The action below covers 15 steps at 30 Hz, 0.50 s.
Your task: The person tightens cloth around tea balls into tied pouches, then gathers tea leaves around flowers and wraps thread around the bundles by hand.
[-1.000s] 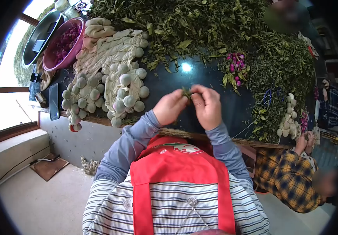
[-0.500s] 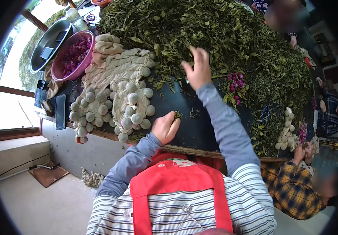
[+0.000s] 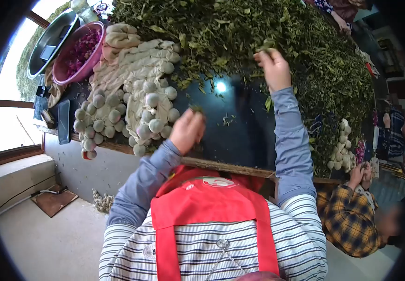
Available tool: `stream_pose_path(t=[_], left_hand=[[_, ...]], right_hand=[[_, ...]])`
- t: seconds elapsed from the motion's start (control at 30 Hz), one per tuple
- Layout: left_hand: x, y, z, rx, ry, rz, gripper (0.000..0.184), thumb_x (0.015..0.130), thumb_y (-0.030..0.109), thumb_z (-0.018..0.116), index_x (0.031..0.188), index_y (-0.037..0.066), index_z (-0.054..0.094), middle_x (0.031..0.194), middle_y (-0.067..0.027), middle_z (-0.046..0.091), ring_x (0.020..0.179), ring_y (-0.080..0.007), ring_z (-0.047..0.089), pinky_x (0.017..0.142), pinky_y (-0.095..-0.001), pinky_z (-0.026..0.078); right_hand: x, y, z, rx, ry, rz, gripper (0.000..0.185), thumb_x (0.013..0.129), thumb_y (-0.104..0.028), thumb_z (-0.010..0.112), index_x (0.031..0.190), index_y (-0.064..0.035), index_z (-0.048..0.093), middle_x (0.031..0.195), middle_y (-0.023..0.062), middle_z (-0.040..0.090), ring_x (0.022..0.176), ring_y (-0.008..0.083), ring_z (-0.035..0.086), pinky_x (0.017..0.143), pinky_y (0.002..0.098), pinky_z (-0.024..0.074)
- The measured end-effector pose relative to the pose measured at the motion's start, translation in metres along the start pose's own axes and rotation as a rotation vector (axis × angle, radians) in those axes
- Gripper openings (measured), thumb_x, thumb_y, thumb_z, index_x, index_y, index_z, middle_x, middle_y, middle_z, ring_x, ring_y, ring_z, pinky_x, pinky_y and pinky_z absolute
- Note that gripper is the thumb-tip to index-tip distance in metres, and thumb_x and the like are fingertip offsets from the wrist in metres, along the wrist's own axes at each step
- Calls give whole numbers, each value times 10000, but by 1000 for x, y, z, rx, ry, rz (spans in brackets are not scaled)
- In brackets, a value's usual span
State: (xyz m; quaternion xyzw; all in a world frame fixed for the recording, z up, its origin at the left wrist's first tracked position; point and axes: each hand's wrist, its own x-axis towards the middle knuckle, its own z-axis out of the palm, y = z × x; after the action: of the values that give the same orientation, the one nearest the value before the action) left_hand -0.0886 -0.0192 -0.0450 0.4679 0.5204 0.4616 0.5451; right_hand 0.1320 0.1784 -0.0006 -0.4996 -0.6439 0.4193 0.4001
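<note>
My left hand (image 3: 188, 130) is closed over the table's front part, with a bit of green leaf showing at its fingertips. Higher and to the right, my right hand (image 3: 274, 69) pinches some leaf at the edge of the big pile of green leaves (image 3: 212, 28). Between the hands lies the dark tabletop (image 3: 233, 140), with a few leaf scraps (image 3: 227, 120) on it. Just left of my left hand is a cream cloth (image 3: 134, 61) with several round balls (image 3: 152, 99) tied into it.
A pink basin (image 3: 100, 49) of purple flowers (image 3: 83, 51) stands at the back left, beside a metal basin (image 3: 36, 65). A phone (image 3: 63, 122) lies on the left edge. At the right, a person in a checked shirt (image 3: 348, 220) handles something near pale balls (image 3: 343, 145).
My right hand has moved right, and its spread fingers have come together on leaf. My left hand has risen slightly to the left. The purple flowers on the leaves no longer show.
</note>
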Motion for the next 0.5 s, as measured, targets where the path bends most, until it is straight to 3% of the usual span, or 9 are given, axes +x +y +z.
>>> stream_pose_path(t=[0.03, 0.1, 0.13, 0.2, 0.23, 0.37, 0.4, 0.5], left_hand=[[-3, 20, -3, -422, -3, -157, 122, 974, 139, 478, 912, 60, 546, 735, -136, 628, 600, -274, 593, 557, -351, 479], [-19, 81, 4, -571, -60, 56, 149, 990, 112, 452, 1031, 38, 575, 816, -157, 656, 705, -262, 622, 616, -338, 530], [-34, 114, 9, -572, -53, 51, 149, 990, 112, 452, 1031, 38, 575, 816, -157, 656, 705, -262, 622, 616, -338, 530], [-63, 163, 21, -842, -241, 396, 209, 989, 109, 470, 1159, 16, 548, 917, -190, 664, 792, -288, 637, 664, -357, 560], [-65, 166, 23, -840, -224, 392, 209, 989, 109, 470, 1159, 16, 548, 917, -190, 664, 792, -288, 637, 664, -357, 560], [-80, 171, 29, -814, -195, 518, 205, 991, 135, 484, 1155, 39, 560, 915, -178, 657, 791, -274, 632, 675, -364, 553], [-83, 172, 30, -806, -199, 547, 204, 992, 142, 488, 1154, 45, 563, 914, -175, 655, 791, -271, 630, 678, -365, 552], [-82, 175, 37, -801, -217, 680, 200, 994, 162, 498, 1151, 63, 573, 913, -167, 650, 791, -261, 626, 686, -371, 547]], right_hand=[[-18, -3, 1, 34, -97, 3, 215, 906, -38, 539, 1096, -18, 637, 983, 76, 697, 890, 150, 645, 756, 259, 498], [-57, 8, 8, -253, -145, -242, 316, 854, 68, 457, 1101, -16, 635, 1016, 85, 690, 915, 165, 633, 786, 261, 493], [-73, 19, 7, -250, -153, -238, 316, 854, 68, 457, 1101, -16, 635, 1016, 85, 690, 915, 165, 633, 786, 261, 493], [-97, 39, -3, -331, -15, -327, 383, 776, 101, 437, 1084, -15, 633, 1045, 81, 683, 835, 207, 644, 759, 281, 509], [-106, 39, -6, -324, -30, -324, 383, 776, 101, 437, 1084, -15, 633, 1045, 81, 683, 835, 207, 644, 759, 281, 509], [-154, 37, -10, -193, -101, 74, 427, 735, 100, 451, 1097, -33, 636, 1079, 75, 670, 882, 236, 626, 802, 308, 493], [-161, 37, -6, -179, -99, 92, 427, 735, 100, 451, 1097, -33, 636, 1079, 75, 670, 882, 236, 626, 802, 308, 493], [-154, 35, -6, -489, -171, -164, 457, 705, 84, 465, 1107, -50, 638, 1103, 90, 657, 944, 270, 598, 860, 330, 466]])
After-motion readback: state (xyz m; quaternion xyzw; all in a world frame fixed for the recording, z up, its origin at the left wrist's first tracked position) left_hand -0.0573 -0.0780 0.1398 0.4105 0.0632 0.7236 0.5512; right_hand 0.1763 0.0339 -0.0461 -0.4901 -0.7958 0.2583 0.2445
